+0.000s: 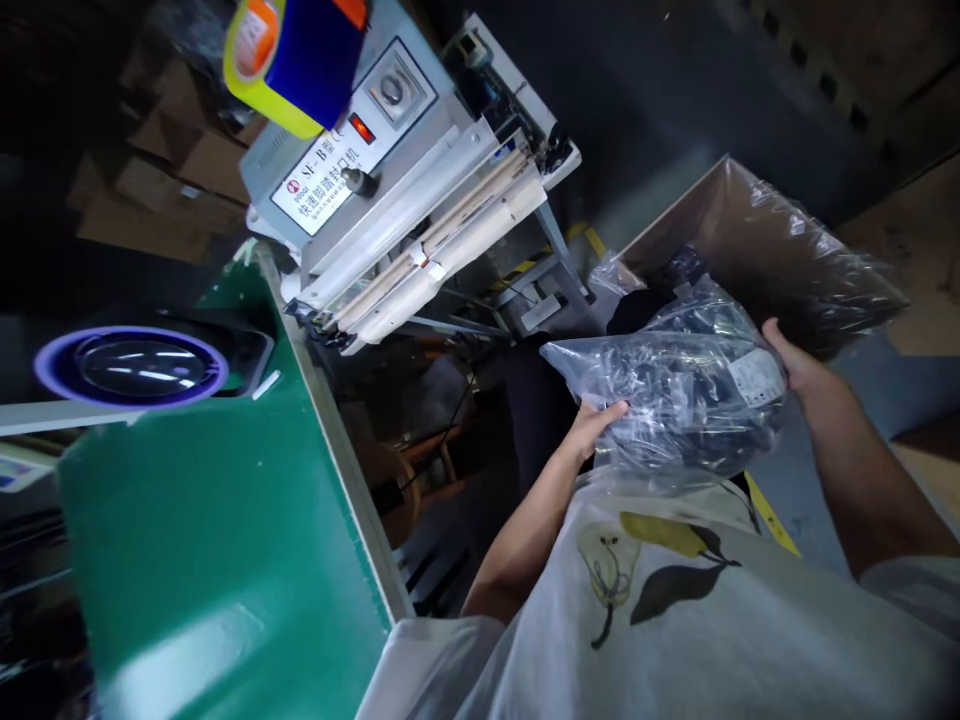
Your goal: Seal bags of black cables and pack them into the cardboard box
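Hands hold a clear plastic bag (675, 400) of dark items in front of the person's chest, above the floor and just beside the open cardboard box (757, 250) lined with clear plastic. The left hand (596, 425) grips the bag's near lower edge, its fingers (611, 410) clamped on the plastic. The right hand (787, 360) clasps the far end by a white label (757, 375); its thumb shows on top, the other fingers are hidden behind the bag, pressed on it. The bag lies roughly level, tilted a little toward the box. To the left stands a green desk (225, 520) with a round purple-rimmed object (135, 365) on it. Beyond the desk's edge sits a grey sealing machine (397, 170) with a red switch (361, 128), and a yellow-and-blue tape roll (292, 55) rests on top of it.
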Available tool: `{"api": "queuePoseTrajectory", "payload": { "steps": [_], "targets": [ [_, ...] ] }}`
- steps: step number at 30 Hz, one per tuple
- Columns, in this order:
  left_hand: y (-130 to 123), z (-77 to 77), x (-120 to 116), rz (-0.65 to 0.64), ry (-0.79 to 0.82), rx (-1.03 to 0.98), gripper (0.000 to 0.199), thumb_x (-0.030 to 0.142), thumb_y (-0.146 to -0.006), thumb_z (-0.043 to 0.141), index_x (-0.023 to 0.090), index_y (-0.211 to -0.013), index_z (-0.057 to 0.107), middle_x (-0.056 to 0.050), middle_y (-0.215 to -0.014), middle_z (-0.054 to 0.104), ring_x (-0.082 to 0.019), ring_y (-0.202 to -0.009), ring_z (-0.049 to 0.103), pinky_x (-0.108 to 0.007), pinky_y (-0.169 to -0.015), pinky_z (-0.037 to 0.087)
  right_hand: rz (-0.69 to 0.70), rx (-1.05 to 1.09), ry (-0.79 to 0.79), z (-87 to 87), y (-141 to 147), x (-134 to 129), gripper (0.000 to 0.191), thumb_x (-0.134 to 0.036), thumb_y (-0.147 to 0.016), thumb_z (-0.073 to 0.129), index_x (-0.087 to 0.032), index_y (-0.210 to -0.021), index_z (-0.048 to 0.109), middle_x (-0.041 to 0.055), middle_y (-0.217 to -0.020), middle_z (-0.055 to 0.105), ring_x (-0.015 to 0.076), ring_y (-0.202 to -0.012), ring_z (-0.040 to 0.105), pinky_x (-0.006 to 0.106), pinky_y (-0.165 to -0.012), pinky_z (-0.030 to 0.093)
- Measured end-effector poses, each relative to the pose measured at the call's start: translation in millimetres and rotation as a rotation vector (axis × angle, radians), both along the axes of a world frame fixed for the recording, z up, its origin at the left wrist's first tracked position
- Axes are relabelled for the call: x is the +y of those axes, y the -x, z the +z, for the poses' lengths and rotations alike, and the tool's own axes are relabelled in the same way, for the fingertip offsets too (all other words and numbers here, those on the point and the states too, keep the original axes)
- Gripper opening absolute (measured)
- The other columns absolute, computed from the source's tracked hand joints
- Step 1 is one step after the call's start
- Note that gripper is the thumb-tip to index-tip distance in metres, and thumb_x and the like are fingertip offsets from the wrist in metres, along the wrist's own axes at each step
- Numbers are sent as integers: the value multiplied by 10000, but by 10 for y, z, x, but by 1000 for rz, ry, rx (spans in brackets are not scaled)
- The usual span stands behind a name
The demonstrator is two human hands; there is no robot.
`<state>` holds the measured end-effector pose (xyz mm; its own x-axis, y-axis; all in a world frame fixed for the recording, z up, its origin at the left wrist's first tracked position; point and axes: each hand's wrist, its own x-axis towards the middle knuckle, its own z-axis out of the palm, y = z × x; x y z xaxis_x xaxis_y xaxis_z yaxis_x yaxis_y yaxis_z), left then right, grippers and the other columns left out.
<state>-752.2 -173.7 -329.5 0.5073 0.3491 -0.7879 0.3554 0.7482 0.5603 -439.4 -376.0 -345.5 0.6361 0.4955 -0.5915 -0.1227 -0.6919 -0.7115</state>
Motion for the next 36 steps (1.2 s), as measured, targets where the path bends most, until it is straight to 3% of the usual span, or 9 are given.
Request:
{"api": "queuePoseTrajectory", "payload": {
  "steps": [3,7,10,13,16,18,23,32,36],
  "targets": [
    [161,-55,186,-15,64,48,782,546,-597,979,178,-1201,646,-96,-1020,754,-309,-1018,742,-506,-994,585,94,246,-125,-21,168,-225,998,-924,-903,311,-140,-1414,658,254,-1366,652,310,-1117,722,398,-798,574],
    [300,23,336,-42,112,67,777,524,-578,994,169,-1186,663,-108,-1013,762,-344,-1126,719,-503,-1049,556,175,230,-260,100,537,-335,1263,-859,-666,766,-267,-1682,304,127,-1717,259,325,-1568,308,390,-1215,388],
    [271,279,269,-121,91,-39,872,426,-428,1061,170,-1180,703,-104,-1119,764,-355,-1243,662,-458,-1145,482,222,176,-335,234,813,-274,1293,-846,-735,717,-258,-1722,123,79,-1758,101,305,-1620,128,403,-1321,184],
    [176,625,108,-310,11,-195,821,508,-471,1037,157,-1146,730,-116,-1173,753,-363,-1249,650,-468,-1152,467,301,36,-391,475,1079,-147,1341,-839,-716,735,-259,-1724,67,61,-1765,73,331,-1625,69,454,-1339,69],
    [53,819,-24,-438,-67,-231,708,537,-619,972,152,-1160,726,-136,-1216,737,-347,-1219,662,-489,-1133,482,235,-99,-341,710,1373,57,1388,-746,-698,812,-307,-1718,-21,48,-1763,76,351,-1621,114,525,-1341,90],
    [-33,801,-48,-400,-174,-187,684,540,-678,931,150,-1191,703,-146,-1254,720,-331,-1218,660,-496,-1146,469,102,-150,-247,756,1535,233,1405,-660,-678,851,-306,-1715,-28,71,-1755,108,360,-1611,165,549,-1334,156],
    [-167,590,62,-274,-315,-66,697,472,-738,892,124,-1276,617,-172,-1304,686,-307,-1219,657,-478,-1145,467,-113,-156,-71,542,1636,570,1351,-604,-628,847,-172,-1688,131,192,-1694,251,405,-1567,278,580,-1297,274],
    [-241,523,336,-228,-282,-24,447,336,-731,912,167,-1099,722,-97,-1205,742,-294,-1185,681,-449,-1165,457,-153,-265,-120,286,1684,783,988,-615,-682,863,-237,-1467,397,178,-1460,529,389,-1345,551,585,-1152,462],
    [-256,459,390,-146,-308,-24,601,305,-670,950,166,-1192,686,-95,-1238,738,-289,-1213,672,-446,-1193,434,-123,-245,-91,316,1722,890,895,-605,-697,842,-245,-1408,433,163,-1376,590,398,-1280,592,586,-1103,495]
  ]
}}
